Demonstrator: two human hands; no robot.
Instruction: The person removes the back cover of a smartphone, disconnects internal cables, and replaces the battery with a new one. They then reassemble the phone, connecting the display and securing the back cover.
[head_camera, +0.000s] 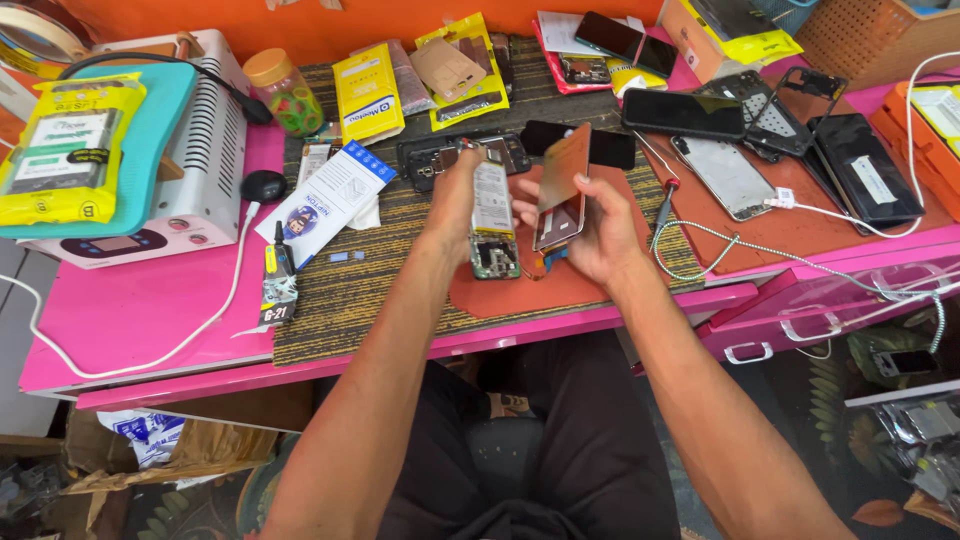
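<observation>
My left hand (452, 200) grips an opened phone body (493, 222), held upright with its battery and circuit board facing me. Right beside it, my right hand (598, 232) holds the detached phone screen (561, 188), tilted on edge with its coppery back showing. A thin flex cable seems to hang between the two parts near their lower ends. Both hands hover above a red-brown work mat (560, 285) on the woven mat of a pink table (140, 320).
A glue tube (279, 280) and a white leaflet (328, 200) lie to the left. A white heating machine (190, 150) stands at far left. A screwdriver (664, 200), several phones (730, 175) and a white cable (850, 215) lie to the right. Yellow packets (368, 92) sit behind.
</observation>
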